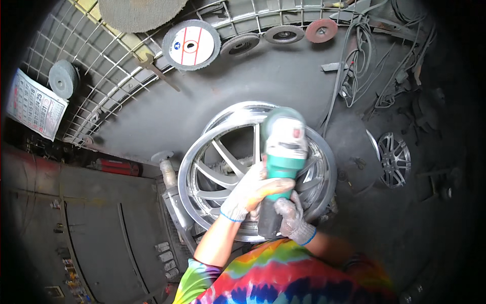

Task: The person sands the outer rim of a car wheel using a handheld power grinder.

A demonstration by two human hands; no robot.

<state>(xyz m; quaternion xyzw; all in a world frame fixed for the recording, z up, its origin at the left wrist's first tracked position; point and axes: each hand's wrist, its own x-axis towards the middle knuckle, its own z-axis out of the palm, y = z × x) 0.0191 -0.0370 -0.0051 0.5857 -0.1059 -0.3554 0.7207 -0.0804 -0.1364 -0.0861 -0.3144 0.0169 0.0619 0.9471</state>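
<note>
In front of me lies a silver multi-spoke wheel rim (pixel 230 158), with the edge of a second round rim showing behind its far side. Over the rim's right half is a green and white angle grinder (pixel 286 154), its rounded head pointing away from me and slightly blurred. My left hand (pixel 255 191), in a white knit glove, wraps round the grinder's green body. My right hand (pixel 295 221), in a greyer, dirtier glove, closes round its dark rear end. The grinder hides part of the spokes, and I cannot tell whether its head touches the metal.
A wire mesh rack (pixel 114 68) at the back holds a white-faced disc (pixel 191 45), a red disc (pixel 321 31) and others. Grey cables (pixel 358 45) hang at right, near another spoked wheel (pixel 395 159). A metal post (pixel 177 205) stands left of the rim.
</note>
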